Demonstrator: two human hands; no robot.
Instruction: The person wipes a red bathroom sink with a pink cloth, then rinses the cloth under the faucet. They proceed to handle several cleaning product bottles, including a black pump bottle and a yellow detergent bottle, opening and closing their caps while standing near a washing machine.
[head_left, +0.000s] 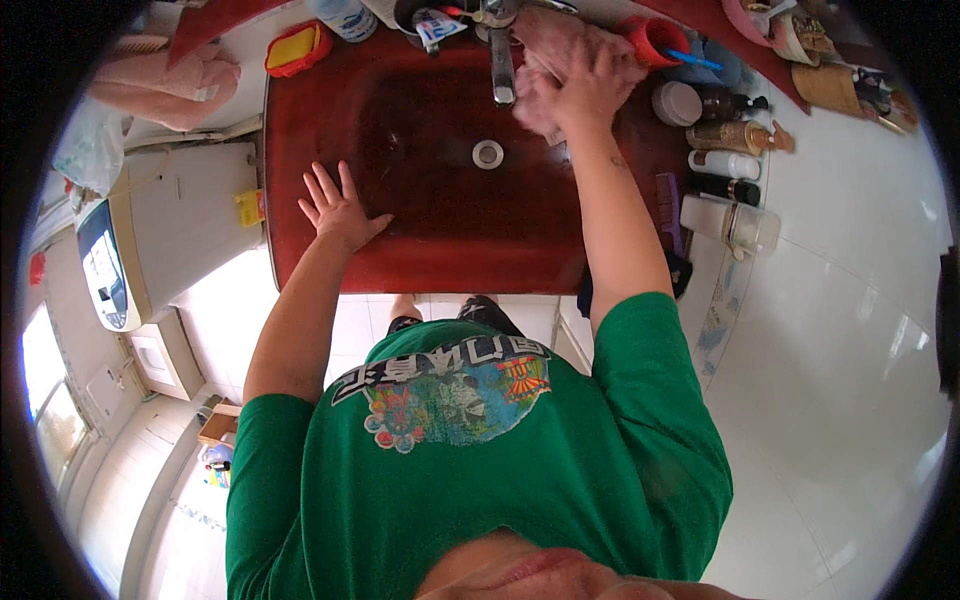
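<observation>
A dark red washbasin (420, 180) with a metal drain (487, 154) lies before me. On the left part of its top rests my left hand (337, 210), fingers spread and nothing in them. My right hand (589, 97) is on a bunched pink cloth (551, 41) at the back right, right of the chrome faucet (502, 67). Part of the cloth is hidden under the hand. Just beyond my right fingers stands a red cup (651, 43) with a blue-handled item in it.
A yellow sponge (292, 48) sits in a red dish at the back left. Along the right edge are a purple comb (668, 210), a clear bottle (750, 225), a pump bottle (727, 137) and other toiletries. A pink towel (165, 82) hangs left, above a washing machine (187, 217).
</observation>
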